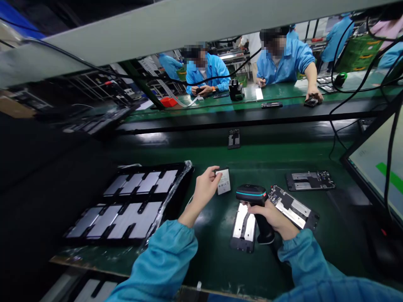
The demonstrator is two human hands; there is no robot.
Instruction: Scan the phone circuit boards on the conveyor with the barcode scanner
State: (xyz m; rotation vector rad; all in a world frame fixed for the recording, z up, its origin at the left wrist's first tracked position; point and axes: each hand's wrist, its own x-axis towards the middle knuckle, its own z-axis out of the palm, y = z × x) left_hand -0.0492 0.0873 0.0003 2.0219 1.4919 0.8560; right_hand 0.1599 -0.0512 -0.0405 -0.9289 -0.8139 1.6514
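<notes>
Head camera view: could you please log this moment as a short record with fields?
Left hand: holds small white rectangular labelled battery upright by its edge
Right hand: grips black handheld scanner with teal stripe
Below scanner: open phone frame with silver plate
Left: black tray of grey cells
Surface: green workbench

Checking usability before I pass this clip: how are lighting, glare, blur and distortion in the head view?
Head view: strong wide-angle bending, with the overhead beam and bench edges curving; the left side falls into deep shadow; glare on the silver batteries in the black tray and on the green bench; left hand with its battery and right hand on the scanner are sharp; co-workers' faces blurred.
</notes>
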